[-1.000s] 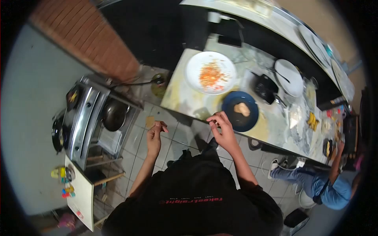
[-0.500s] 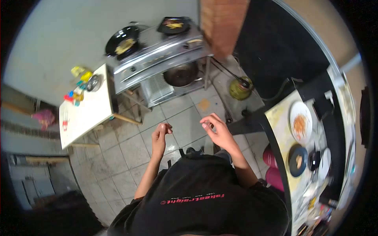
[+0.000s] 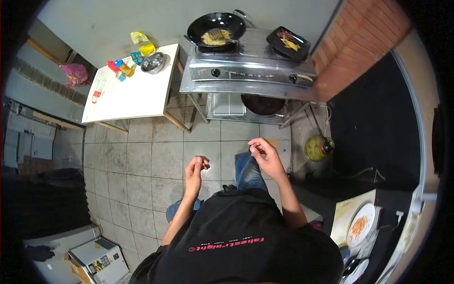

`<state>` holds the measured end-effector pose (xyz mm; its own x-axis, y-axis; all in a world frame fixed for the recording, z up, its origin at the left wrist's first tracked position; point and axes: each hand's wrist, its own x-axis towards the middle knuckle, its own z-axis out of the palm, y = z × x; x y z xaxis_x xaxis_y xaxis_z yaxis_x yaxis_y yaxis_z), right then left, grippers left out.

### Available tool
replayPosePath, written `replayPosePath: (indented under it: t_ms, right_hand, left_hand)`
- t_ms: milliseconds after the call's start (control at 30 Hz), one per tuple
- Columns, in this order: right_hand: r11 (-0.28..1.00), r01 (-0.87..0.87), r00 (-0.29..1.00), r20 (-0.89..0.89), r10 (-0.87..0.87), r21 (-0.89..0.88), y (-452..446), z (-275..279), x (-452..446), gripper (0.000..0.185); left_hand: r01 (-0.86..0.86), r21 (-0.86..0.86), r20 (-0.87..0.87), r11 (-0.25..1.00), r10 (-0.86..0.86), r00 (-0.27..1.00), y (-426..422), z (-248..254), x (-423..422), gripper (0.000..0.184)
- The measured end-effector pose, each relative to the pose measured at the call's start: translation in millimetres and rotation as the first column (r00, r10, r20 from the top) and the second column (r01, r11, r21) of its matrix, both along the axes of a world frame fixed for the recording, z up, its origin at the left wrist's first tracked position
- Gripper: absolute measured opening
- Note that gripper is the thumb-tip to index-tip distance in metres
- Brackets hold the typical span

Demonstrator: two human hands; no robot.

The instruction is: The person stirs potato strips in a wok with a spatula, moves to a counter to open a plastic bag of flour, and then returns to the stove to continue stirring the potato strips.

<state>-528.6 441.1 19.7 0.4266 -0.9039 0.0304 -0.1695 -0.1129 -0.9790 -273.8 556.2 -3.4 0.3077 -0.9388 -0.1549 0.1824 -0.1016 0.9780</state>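
My left hand point(image 3: 195, 173) hangs over the tiled floor with its fingers loosely bent and nothing visible in it. To its right, my right hand point(image 3: 267, 161) is held above my jeans leg, fingers half curled and apart from the thumb; I see nothing in it. Neither hand touches anything. Ahead stands a metal gas stove point(image 3: 255, 78). On its left burner sits a black wok point(image 3: 197, 31) with yellowish food point(image 3: 210, 40) and a slotted spatula point(image 3: 216, 34). A black square plate point(image 3: 302, 51) with yellow and reddish food strips rests on the right side.
A white table point(image 3: 130, 97) at left carries a metal bowl point(image 3: 153, 62), sauce bottles point(image 3: 124, 68) and a yellow packet point(image 3: 143, 43). Below the stove is a large dark pan point(image 3: 263, 105). A gas cylinder point(image 3: 319, 147) stands right. A counter at lower right holds a white plate point(image 3: 370, 212) of shredded food.
My view has turned right and come nearer the stove, which now sits straight ahead. The right-hand counter has slid toward the lower corner. Both hands keep about the same pose; one leg has stepped forward.
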Motion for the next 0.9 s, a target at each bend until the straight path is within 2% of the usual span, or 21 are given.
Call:
replayPosePath:
  t_ms: [67,167,300,400,533,600,700,767,900]
  right_hand:
    - [0.998,-0.016,0.998,0.06,0.013,0.058,-30.9,-9.2,3.9,0.017]
    - [0.996,-0.044,0.998,0.046,0.04,0.084,-88.1,-10.4,7.9,0.018]
    - [0.998,-0.057,0.998,0.033,0.056,0.01,-170.2,13.6,3.1,0.019]
    - [0.987,-0.121,0.981,0.163,0.104,0.103,-230.1,9.7,-0.9,0.024]
    - [0.98,-0.101,0.993,0.079,0.089,0.171,-289.6,13.8,11.3,0.03]
    - [0.943,-0.095,0.992,0.107,0.064,0.317,-310.4,15.8,26.9,0.034]
    - [0.965,-0.089,0.986,0.158,0.05,0.248,-336.0,-4.2,60.3,0.036]
    - [0.959,-0.071,0.982,0.186,0.02,0.273,-349.7,-9.2,83.2,0.039]
    - [0.956,0.08,0.959,0.241,-0.151,0.282,-369.2,-24.3,133.6,0.045]
  left_hand:
    - [-0.014,0.0,0.005,1.0,0.014,1.0,-28.7,4.1,-4.1,0.036]
    - [0.004,0.0,0.023,1.0,-0.004,1.0,-81.9,6.6,-0.5,0.037]
    - [-0.045,0.016,-0.025,0.999,0.046,0.999,-163.6,11.1,4.3,0.035]
    - [-0.073,-0.026,0.031,0.997,0.073,0.997,-221.0,21.0,14.0,0.033]
    - [-0.178,-0.025,0.045,0.984,0.179,0.983,-261.5,34.1,31.8,0.028]
    - [-0.201,-0.016,0.054,0.979,0.202,0.978,-277.2,32.6,46.6,0.027]
    - [-0.218,0.018,0.054,0.976,0.217,0.975,-298.0,28.1,77.9,0.024]
    - [-0.225,0.025,0.015,0.974,0.225,0.974,-317.7,23.3,101.4,0.023]
    - [-0.087,0.05,0.079,0.995,0.083,0.993,-360.1,26.5,147.7,0.022]
